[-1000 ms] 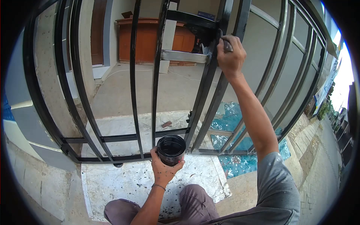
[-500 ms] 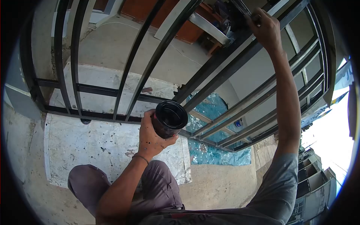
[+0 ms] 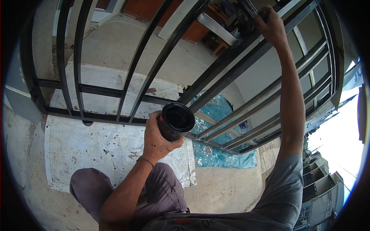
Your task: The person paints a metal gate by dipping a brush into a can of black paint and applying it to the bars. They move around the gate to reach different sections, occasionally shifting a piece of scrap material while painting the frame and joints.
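Observation:
My left hand (image 3: 156, 135) grips a small black paint can (image 3: 175, 121), open and full of black paint, held in front of the metal gate (image 3: 162, 57). My right hand (image 3: 271, 25) is raised high at the top of the view, closed around a paintbrush (image 3: 245, 16) whose bristles press on the gate's black-painted crossbar. Most of the brush handle is hidden in my fist. The gate bars near the brush are black; bars further right (image 3: 308, 73) look bare grey metal.
A paint-spattered white sheet (image 3: 100, 146) lies under the gate, with a blue tarp (image 3: 221, 156) to its right. My knee in grey trousers (image 3: 88, 188) is low in view. A wooden cabinet (image 3: 154, 11) stands behind the gate. Buildings (image 3: 320, 192) show at right.
The view tilted down and rolled since a second ago. My right hand with the brush shifted slightly along the crossbar. The can in my left hand tipped a little towards the gate.

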The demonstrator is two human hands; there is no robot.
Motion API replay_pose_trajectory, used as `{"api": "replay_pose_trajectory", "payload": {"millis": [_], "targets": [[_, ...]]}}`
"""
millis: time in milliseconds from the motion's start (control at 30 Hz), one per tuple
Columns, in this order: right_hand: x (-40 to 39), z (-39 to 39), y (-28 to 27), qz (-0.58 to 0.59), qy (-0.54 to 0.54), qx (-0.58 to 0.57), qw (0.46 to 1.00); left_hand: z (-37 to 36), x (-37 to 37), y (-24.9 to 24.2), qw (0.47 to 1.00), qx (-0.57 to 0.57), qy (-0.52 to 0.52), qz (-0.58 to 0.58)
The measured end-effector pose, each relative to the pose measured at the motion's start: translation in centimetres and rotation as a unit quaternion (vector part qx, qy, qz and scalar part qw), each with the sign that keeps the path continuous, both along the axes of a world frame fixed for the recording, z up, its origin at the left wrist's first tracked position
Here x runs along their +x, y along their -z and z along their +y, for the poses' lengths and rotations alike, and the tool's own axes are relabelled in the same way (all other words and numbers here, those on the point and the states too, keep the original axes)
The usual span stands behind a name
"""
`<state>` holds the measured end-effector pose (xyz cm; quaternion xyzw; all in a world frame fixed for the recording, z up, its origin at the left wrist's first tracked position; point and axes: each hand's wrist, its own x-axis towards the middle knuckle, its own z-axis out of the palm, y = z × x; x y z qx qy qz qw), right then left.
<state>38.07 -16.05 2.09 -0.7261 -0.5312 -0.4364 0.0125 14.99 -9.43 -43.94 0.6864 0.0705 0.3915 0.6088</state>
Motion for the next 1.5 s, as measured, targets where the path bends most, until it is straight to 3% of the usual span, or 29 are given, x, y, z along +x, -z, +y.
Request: {"api": "replay_pose_trajectory", "payload": {"millis": [100,167,233,300,367,433,467,567,633,700,767,833,967,1033,1067,1167,1300,1400,1500], "targets": [[-1.0,0.6,-0.7,0.005,0.001,0.066,0.998,0.1,0.1,0.0,1.000,-0.001,0.008,-0.007],[-1.1,1.7,0.7,-0.066,0.072,0.016,0.995,0.0,0.2,0.0,1.000,-0.006,0.008,0.000],[-0.1,2.4,2.0,-0.055,0.073,-0.032,0.995,-0.1,0.3,0.2,1.000,-0.012,0.003,0.008],[-1.8,3.7,2.0,-0.034,0.182,0.000,0.983,-0.1,0.5,0.4,1.000,0.003,-0.004,-0.020],[-3.0,3.9,2.0,-0.026,0.183,0.028,0.982,-0.2,0.3,0.3,1.000,-0.002,-0.003,-0.011],[-1.7,3.3,2.4,-0.043,0.060,-0.009,0.997,-0.1,0.2,0.2,1.000,-0.005,0.001,-0.004],[-1.7,3.7,3.2,-0.056,0.148,-0.054,0.986,-0.1,0.2,0.2,1.000,-0.004,0.000,-0.008],[-2.8,3.7,2.3,-0.018,0.198,-0.006,0.980,-0.1,0.3,0.1,1.000,-0.004,0.001,-0.012],[-3.0,3.9,2.2,-0.067,0.163,0.019,0.984,-0.1,0.3,0.1,1.000,-0.005,-0.002,-0.011],[-3.4,3.5,2.6,-0.257,0.148,-0.085,0.951,0.0,0.2,0.2,1.000,0.003,0.001,-0.006],[-1.5,3.1,4.9,-0.315,0.111,-0.108,0.936,-0.1,0.0,0.1,1.000,-0.005,0.002,0.000],[-1.3,2.9,8.6,-0.247,0.146,-0.187,0.940,0.0,0.1,-0.1,1.000,-0.010,0.002,0.004],[-1.3,2.4,11.4,-0.204,0.086,-0.187,0.957,0.1,0.1,0.0,1.000,-0.007,0.004,-0.011],[-1.5,2.1,9.3,-0.038,0.056,-0.016,0.998,0.1,0.1,0.1,1.000,-0.002,-0.001,-0.008],[-2.1,1.8,7.9,-0.019,0.037,0.055,0.998,0.2,0.0,0.1,1.000,0.000,-0.004,-0.007],[-0.1,0.6,4.6,-0.035,-0.002,0.175,0.984,0.1,0.0,0.0,1.000,0.001,-0.004,-0.007],[0.7,-0.1,5.2,-0.071,0.042,0.130,0.988,0.2,0.0,-0.3,0.999,0.037,-0.026,-0.003],[0.3,-0.2,4.6,-0.039,0.009,0.177,0.983,0.2,0.0,-0.3,0.999,0.038,-0.019,0.001],[1.7,-0.1,3.6,-0.021,-0.009,0.130,0.991,0.1,0.0,-0.1,0.999,0.041,-0.018,0.005]]}}
